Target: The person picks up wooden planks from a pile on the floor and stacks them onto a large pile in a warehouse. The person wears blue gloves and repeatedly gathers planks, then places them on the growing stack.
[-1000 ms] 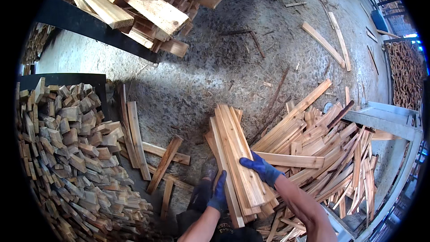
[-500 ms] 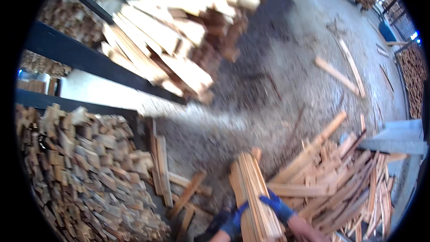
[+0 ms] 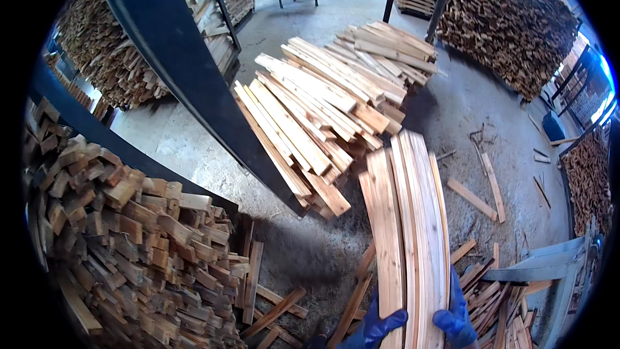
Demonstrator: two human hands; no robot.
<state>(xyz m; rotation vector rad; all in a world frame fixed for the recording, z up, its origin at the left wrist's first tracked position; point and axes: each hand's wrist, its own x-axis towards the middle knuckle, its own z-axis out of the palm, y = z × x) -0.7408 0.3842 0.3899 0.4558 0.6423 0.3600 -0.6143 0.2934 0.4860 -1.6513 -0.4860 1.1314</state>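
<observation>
Between my two blue-gloved hands I carry a bundle of wooden boards (image 3: pixel 413 220), several long pale strips side by side, tilted up and pointing away from me. My left hand (image 3: pixel 382 324) grips the bundle's left side, its thumb over the front board. On the opposite side my right hand (image 3: pixel 456 318) clasps it, thumb pressed to the edge. The far ends of the boards come close to a loose pile of cut boards (image 3: pixel 310 110) on the floor. Most fingers of both hands are hidden by the wood.
A tall stack of wood pieces (image 3: pixel 148 232) stands at the left, beside a dark metal post (image 3: pixel 187 71). Scattered boards (image 3: pixel 504 304) lie at lower right by a grey metal frame (image 3: pixel 549 262). Loose strips (image 3: pixel 494 187) lie on the concrete floor. Another large stack (image 3: pixel 504 19) stands far right.
The bundle of boards has risen and swung up nearer to the pile, still in both hands. The view has shifted, showing more of the far floor and stacks.
</observation>
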